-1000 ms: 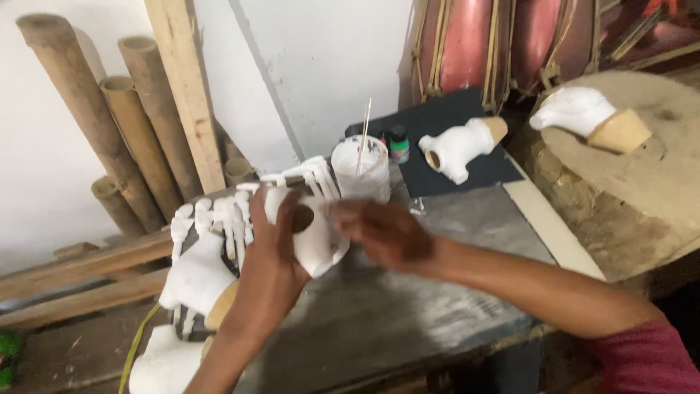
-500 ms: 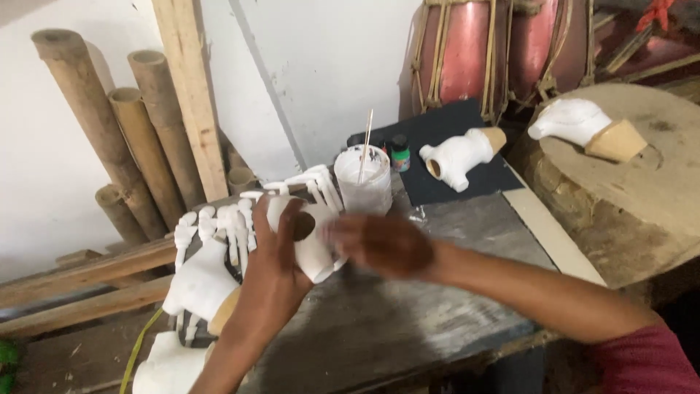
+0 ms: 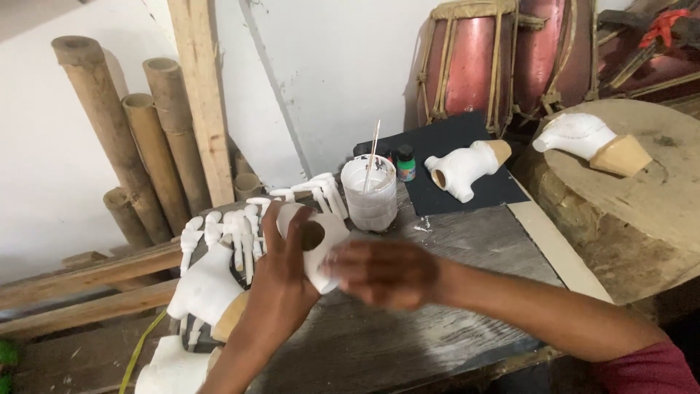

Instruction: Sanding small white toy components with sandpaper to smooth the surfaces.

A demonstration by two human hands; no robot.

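Taking the clear plastic cup of white paint (image 3: 370, 195) at the back of the grey wooden table (image 3: 467, 255) as our landmark, we read the scene from left to right. Far to the cup's left, bamboo poles (image 3: 109, 138) and a pale plank (image 3: 200, 95) lean on the white wall. Nearer, down and left of the cup, white-painted arm and hand pieces (image 3: 233, 233) lie in a loose row, with a white torso-like piece (image 3: 204, 288) below them. Just in front of the cup and slightly left, our left hand (image 3: 281, 281) is closed around a white hollow figure piece (image 3: 321, 241), its dark round opening facing up toward the camera; the piece sits between both hands, above the table. Our right hand (image 3: 386, 271) comes in from the right, fingers curled, its fingertips meeting the piece's lower right side; motion blur keeps us from telling whether it grips anything small. The left hand is the carrier and wraps the piece; the right only touches its edge. The piece's long axis seems to run from lower right toward upper left, though the hands hide much of it. A thin stick (image 3: 372, 149) stands in the cup. Right of the cup lie small paint bottles (image 3: 405, 163), a black sheet (image 3: 459, 168) bearing a white torso (image 3: 467, 169), then a round wooden block (image 3: 634, 197) and a red drum (image 3: 496, 58) behind.
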